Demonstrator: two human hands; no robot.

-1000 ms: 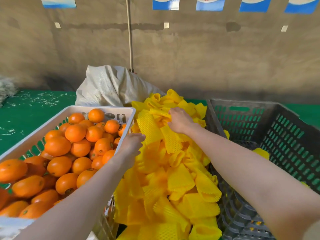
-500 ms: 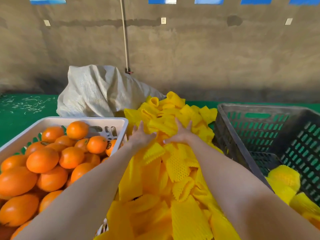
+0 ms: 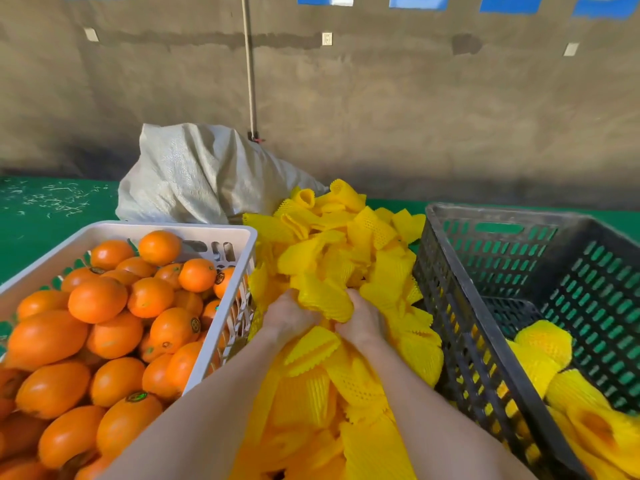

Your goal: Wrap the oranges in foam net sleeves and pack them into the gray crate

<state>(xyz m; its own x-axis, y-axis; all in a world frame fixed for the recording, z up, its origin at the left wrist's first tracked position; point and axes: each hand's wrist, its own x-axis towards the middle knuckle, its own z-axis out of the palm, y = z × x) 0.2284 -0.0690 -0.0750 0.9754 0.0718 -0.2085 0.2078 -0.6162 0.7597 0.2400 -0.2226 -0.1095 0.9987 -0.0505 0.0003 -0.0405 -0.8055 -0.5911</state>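
1. Your left hand (image 3: 289, 317) and right hand (image 3: 363, 322) both grip one foam sleeve (image 3: 323, 299), fingers curled into the sleeve pile (image 3: 346, 244).
2. Oranges (image 3: 97, 299) sit in the white crate (image 3: 166, 227), left of the pile.
3. Gray crate (image 3: 446, 271) is right of the pile and holds wrapped oranges (image 3: 542, 341).

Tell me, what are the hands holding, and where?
A yellow foam net sleeve: the left hand grips its left end, the right hand its right end.

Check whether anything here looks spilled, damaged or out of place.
Minor: pale shreds litter the green surface at far left, and the foam net sleeves lie in a loose heap between the white crate and gray crate. No visible damage.
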